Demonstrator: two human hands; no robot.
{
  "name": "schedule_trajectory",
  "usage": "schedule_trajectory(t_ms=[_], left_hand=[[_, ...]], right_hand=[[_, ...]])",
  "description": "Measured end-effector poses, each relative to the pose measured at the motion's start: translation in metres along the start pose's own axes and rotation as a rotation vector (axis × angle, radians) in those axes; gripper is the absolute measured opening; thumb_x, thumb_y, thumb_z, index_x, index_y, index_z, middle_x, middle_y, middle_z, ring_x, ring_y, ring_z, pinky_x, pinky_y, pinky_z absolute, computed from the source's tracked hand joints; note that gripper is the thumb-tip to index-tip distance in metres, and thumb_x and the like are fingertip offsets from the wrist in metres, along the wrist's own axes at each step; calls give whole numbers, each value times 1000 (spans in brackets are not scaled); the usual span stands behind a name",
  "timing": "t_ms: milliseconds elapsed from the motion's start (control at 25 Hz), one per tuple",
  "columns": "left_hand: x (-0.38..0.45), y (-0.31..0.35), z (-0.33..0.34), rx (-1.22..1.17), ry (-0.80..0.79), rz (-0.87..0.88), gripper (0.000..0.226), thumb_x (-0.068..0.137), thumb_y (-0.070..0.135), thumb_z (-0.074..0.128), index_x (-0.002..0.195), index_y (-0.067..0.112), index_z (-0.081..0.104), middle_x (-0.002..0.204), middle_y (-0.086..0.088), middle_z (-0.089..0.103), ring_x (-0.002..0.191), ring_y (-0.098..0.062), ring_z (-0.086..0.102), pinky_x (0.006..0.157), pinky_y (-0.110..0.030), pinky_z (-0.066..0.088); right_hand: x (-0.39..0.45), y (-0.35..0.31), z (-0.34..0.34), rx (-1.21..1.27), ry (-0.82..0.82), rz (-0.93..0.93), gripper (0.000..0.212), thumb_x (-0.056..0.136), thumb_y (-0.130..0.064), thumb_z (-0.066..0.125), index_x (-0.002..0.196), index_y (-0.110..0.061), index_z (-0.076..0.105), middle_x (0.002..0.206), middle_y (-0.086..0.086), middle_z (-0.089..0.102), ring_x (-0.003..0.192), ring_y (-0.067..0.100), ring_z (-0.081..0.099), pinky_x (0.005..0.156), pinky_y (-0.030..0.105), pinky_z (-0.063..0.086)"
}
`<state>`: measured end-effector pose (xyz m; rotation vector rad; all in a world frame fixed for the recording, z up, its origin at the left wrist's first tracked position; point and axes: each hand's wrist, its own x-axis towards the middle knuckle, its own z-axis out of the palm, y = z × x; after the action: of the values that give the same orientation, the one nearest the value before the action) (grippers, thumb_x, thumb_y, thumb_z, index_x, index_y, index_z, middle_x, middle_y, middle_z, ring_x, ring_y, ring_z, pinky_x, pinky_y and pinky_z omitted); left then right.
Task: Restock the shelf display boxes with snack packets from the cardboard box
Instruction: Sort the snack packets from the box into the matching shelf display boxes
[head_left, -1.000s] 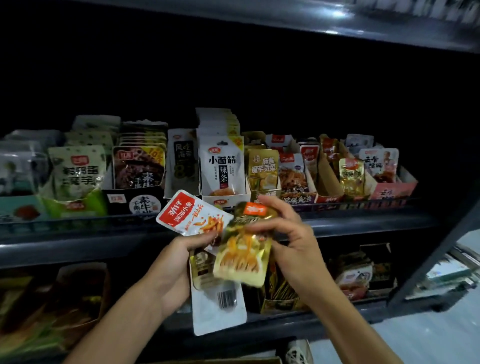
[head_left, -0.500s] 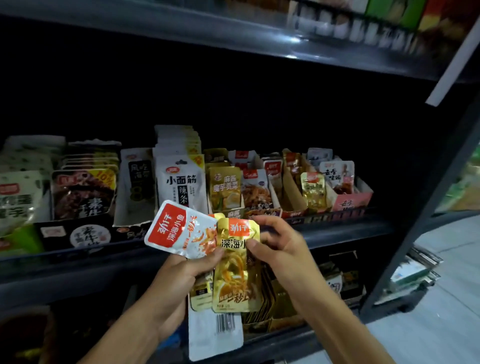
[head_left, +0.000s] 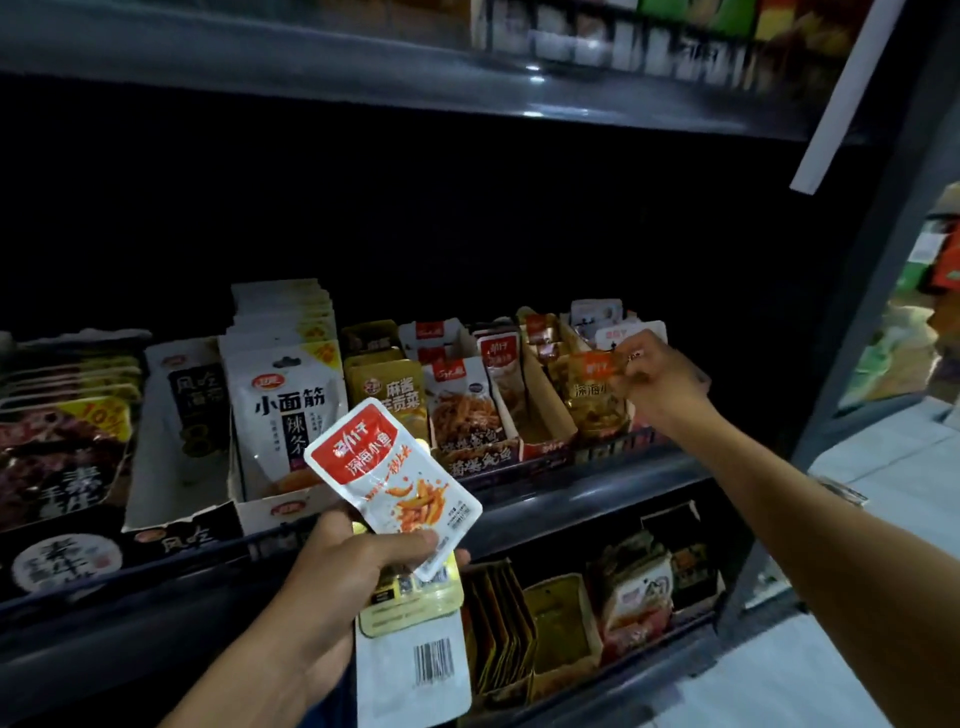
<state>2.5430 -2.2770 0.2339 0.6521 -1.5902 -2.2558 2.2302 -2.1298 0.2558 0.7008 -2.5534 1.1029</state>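
My left hand (head_left: 353, 561) grips a fan of snack packets in front of the shelf: a white packet with a red top (head_left: 395, 473) in front, a gold one and a white barcode-backed one (head_left: 415, 670) behind. My right hand (head_left: 654, 379) is stretched out to the right end of the middle shelf and pinches the top of a gold packet (head_left: 592, 395) that stands inside a cardboard display box (head_left: 545, 415). The cardboard supply box is not in view.
The middle shelf (head_left: 597, 488) carries a row of display boxes with upright packets, including a white noodle-snack stack (head_left: 285, 405) and a red fish-snack box (head_left: 467, 415). A lower shelf holds gold packets (head_left: 498, 623). An upper shelf edge (head_left: 467, 78) hangs overhead. Pale floor shows at the right.
My right hand carried the gold packet from the bundle in my left hand up and right into the display box. The view also swung right and up.
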Motion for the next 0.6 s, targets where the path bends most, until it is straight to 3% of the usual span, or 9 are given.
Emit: schedule_trajectory(t_ms=[80,160,200,280,360,400,520,600], left_hand=[[-1,-1,-3,26,1,-17,38,83,-11,64,119,-3,56,92,-25,75,78,-37,75,56,-38,61],[-3,-2,-4,69,6,-36,34,82,-12,65,114,-4,59,89,-24,75,77,-34,75,59,-35,60],[-5,-3,-5,98,8,-43,31,81,-13,65,111,-5,62,88,-23,75,76,-33,76,58,-34,60],[-12,-3,-7,168,9,-41,26,78,-14,69,102,-4,68,86,-21,76,74,-30,75,60,-33,58],[-18,-3,-5,211,-1,-30,30,74,-14,73,100,-1,70,88,-18,77,77,-30,74,66,-35,56],[-23,-1,-9,204,6,-19,33,72,-12,75,102,1,70,90,-17,77,79,-31,74,67,-34,56],[-38,6,-23,117,11,-13,34,76,-2,74,109,4,68,95,-17,77,81,-33,75,66,-34,59],[-42,9,-33,129,23,1,31,82,-5,69,111,5,67,96,-15,77,85,-34,75,72,-37,60]], right_hand=[[-11,-9,-1,-285,158,-74,33,91,-17,61,123,-16,56,106,5,61,99,27,60,75,36,49],[-43,-40,-8,-184,294,-206,35,92,-18,62,126,-17,56,122,6,57,110,26,55,85,35,45],[-67,-64,-11,38,168,-213,32,94,-22,62,125,-18,56,121,2,58,108,21,57,87,30,46],[-122,-110,-7,499,-356,-74,36,91,-37,65,124,-26,55,112,-8,65,100,9,63,85,26,51],[-161,-132,6,651,-732,21,42,82,-36,75,120,-30,58,106,-6,72,94,9,70,74,23,55],[-171,-136,16,711,-751,32,39,81,-28,78,117,-27,61,102,-3,74,91,10,72,70,22,56],[-176,-144,30,867,-548,203,22,83,-15,77,102,-13,65,88,3,74,77,14,72,62,25,57],[-178,-152,32,930,-555,236,23,84,-25,75,103,-18,65,97,2,72,85,14,71,75,32,58]])
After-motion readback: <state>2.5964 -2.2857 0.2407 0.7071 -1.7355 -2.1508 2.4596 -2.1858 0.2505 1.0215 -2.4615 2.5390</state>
